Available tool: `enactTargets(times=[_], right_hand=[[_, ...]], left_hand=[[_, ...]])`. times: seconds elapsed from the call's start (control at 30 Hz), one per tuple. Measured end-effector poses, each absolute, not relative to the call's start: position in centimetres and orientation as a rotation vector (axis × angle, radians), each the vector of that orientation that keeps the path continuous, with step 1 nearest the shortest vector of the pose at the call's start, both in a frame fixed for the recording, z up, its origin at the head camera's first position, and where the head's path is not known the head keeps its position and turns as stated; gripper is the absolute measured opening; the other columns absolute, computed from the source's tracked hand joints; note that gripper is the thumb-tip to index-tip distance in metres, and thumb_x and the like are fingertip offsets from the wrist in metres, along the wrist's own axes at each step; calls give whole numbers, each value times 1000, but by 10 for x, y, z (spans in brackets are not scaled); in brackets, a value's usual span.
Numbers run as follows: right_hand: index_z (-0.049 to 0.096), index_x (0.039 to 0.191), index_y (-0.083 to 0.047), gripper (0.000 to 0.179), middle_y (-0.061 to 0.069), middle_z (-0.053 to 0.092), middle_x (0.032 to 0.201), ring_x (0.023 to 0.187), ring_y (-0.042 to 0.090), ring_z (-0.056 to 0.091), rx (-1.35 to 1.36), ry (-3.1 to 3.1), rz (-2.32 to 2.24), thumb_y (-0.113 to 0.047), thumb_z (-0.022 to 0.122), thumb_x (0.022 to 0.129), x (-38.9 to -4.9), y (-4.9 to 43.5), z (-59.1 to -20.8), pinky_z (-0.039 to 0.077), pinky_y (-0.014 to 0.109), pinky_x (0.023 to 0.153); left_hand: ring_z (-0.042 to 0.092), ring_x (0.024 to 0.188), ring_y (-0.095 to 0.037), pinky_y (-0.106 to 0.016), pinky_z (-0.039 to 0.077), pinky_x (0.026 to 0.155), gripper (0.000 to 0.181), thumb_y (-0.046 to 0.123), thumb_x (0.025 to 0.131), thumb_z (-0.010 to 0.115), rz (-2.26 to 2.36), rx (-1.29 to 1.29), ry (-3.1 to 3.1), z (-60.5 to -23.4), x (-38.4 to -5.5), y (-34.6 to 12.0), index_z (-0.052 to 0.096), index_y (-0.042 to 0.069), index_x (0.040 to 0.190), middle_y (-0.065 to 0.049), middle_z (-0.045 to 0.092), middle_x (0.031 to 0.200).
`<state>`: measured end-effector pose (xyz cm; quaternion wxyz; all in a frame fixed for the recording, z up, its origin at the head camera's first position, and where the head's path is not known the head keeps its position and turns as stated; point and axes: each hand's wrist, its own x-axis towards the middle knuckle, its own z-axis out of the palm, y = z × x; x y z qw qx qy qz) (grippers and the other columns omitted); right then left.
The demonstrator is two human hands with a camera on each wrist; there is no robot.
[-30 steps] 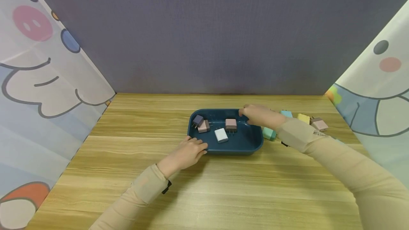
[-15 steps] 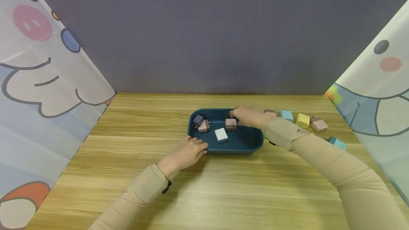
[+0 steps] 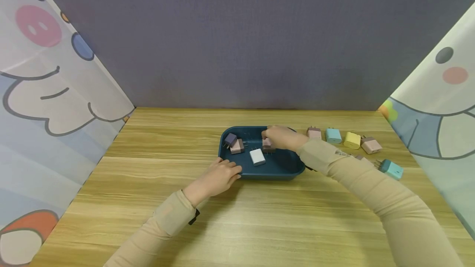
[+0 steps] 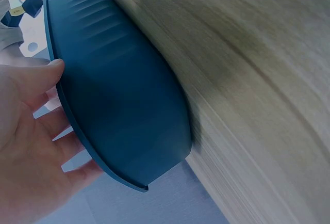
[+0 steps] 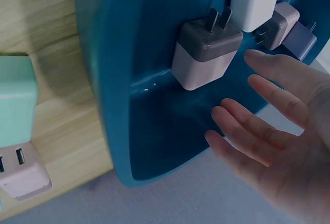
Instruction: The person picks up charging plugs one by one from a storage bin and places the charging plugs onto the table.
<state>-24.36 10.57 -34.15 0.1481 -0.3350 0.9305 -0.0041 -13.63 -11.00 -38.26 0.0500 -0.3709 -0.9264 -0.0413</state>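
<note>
My left hand (image 3: 218, 176) holds the near left rim of a dark blue plastic tray (image 3: 272, 176). In the left wrist view the thumb lies on the outer wall and the fingers reach behind the rim. Over the tray, my right hand (image 3: 283, 137) has its fingers spread beside a pink-and-brown plug charger (image 5: 206, 53), apart from it in the right wrist view. A white charger (image 3: 257, 157), another pink-and-brown charger (image 3: 237, 146) and a dark purple charger (image 3: 230, 139) also lie in the tray, the purple one against the pink one.
Right of the tray lie several more chargers: pink (image 3: 313, 133), light blue (image 3: 333, 135), yellow (image 3: 352, 140), pink-and-brown (image 3: 371, 145) and teal (image 3: 391, 169). A mint green charger (image 5: 18, 100) sits beside the tray. A grey panel (image 3: 237, 44) backs the wooden table (image 3: 237, 226).
My right hand has moved left and inward from the tray's far right rim to the pink-and-brown charger. The left hand, tray and chargers have stayed put.
</note>
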Motion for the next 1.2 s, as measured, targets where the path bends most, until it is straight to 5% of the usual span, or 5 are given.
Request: enactTargets(times=[1.2], right_hand=[[57, 109, -5, 31, 16, 53, 106, 90, 25, 53, -929, 2614, 38, -4, 65, 79, -252, 95, -364, 46, 32, 73]], left_hand=[[53, 73, -14, -28, 31, 64, 11, 23, 89, 53, -143, -1132, -2832, -381, -136, -110, 59, 16, 94, 2, 60, 83]])
